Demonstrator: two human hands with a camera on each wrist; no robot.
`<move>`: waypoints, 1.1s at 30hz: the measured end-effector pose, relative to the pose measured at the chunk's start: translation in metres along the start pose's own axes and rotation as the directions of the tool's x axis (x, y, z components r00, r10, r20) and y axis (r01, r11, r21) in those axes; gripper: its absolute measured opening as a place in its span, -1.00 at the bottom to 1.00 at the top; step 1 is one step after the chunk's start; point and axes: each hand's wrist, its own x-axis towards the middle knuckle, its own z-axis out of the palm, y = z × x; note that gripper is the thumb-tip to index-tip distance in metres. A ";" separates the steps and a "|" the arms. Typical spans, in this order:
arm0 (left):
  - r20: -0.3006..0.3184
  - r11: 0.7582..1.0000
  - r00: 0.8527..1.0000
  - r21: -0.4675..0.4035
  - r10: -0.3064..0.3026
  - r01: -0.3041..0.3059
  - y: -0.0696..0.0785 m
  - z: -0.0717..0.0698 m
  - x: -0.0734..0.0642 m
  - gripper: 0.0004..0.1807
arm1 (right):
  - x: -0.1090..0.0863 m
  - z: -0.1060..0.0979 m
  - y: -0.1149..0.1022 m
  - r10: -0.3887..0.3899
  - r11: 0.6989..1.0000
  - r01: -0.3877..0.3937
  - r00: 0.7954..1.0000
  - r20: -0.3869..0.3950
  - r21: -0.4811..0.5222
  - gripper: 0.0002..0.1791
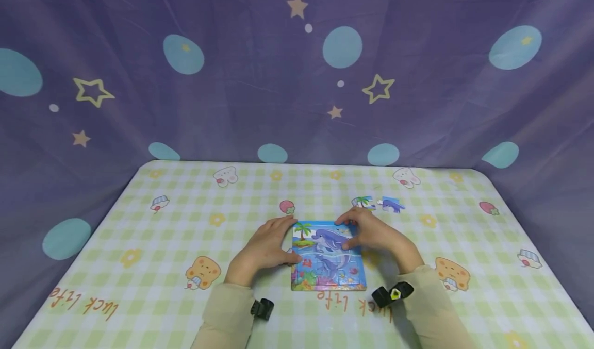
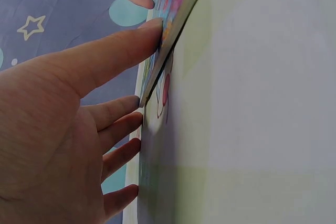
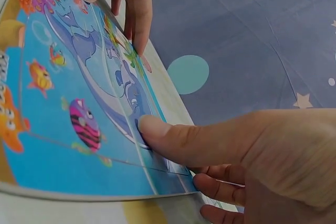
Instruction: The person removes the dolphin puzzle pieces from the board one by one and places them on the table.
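A square jigsaw puzzle (image 1: 325, 266) with a dolphin picture lies on the table between both hands. My left hand (image 1: 264, 246) is spread at its left side. The left thumb (image 2: 149, 35) touches the left rim, and the fingers stretch toward the far-left corner. At the far-right corner is my right hand (image 1: 376, 233), its thumb (image 3: 173, 137) pressing the picture over a dolphin. The right index finger reaches the far edge; the other right fingers are partly hidden beside the corner. Two loose pieces lie beyond the right hand: a palm-tree piece (image 1: 365, 202) and a dolphin piece (image 1: 392, 204).
A checked cloth with printed cartoons covers the table (image 1: 176, 235). Behind it hangs a purple curtain (image 1: 260, 81) with stars and blue ovals, also draped along both sides. Each wrist wears a small black camera, one (image 1: 263, 309) on the left and one (image 1: 393, 294) on the right.
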 end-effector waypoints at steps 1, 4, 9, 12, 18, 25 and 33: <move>-0.002 1.000 1.000 -0.001 0.000 0.000 0.000 0.000 0.000 -0.02 | 0.000 0.000 0.000 0.000 1.000 0.000 1.000 0.004 -0.001 -0.49; -0.006 1.000 1.000 -0.001 0.001 -0.001 -0.001 0.000 0.001 -0.02 | -0.001 -0.001 -0.001 0.005 1.000 -0.005 1.000 0.008 0.000 -0.50; -0.009 1.000 1.000 0.001 0.001 -0.001 -0.002 0.000 0.002 -0.02 | 0.000 -0.001 -0.003 0.018 1.000 -0.017 1.000 0.014 -0.006 -0.52; -0.011 1.000 1.000 0.004 -0.003 0.003 -0.003 0.001 0.002 -0.02 | 0.000 0.000 -0.005 0.017 1.000 -0.017 1.000 0.016 -0.019 -0.52; -0.009 1.000 1.000 0.009 0.003 -0.003 -0.002 0.000 0.001 -0.03 | 0.001 0.001 -0.005 0.019 0.999 -0.019 1.000 0.010 -0.041 -0.52; -0.007 1.000 1.000 0.006 0.001 -0.001 -0.001 0.000 -0.001 -0.02 | 0.000 0.002 -0.006 0.020 0.999 -0.020 1.000 0.008 -0.046 -0.53; -0.011 1.000 1.000 -0.006 0.006 -0.006 -0.001 0.002 0.000 -0.02 | -0.002 0.001 -0.007 0.036 0.998 -0.036 0.999 0.011 -0.043 -0.54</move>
